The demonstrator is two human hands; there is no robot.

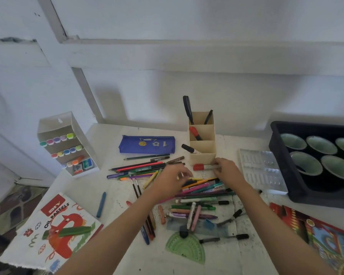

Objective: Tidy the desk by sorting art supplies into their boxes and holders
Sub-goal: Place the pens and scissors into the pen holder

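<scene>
My right hand (225, 170) pinches a red-capped marker (204, 167) beside the holder (203, 154); left hand (172, 176) too blurred to judge; box (54, 215) reads "OIL PASTELS".

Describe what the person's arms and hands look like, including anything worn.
Both arms are bare to the frame's edge: no sleeves, watch, bracelets or gloves show on the left forearm or right forearm. The right hand shows no ring; the left hand is too blurred to tell.
</scene>
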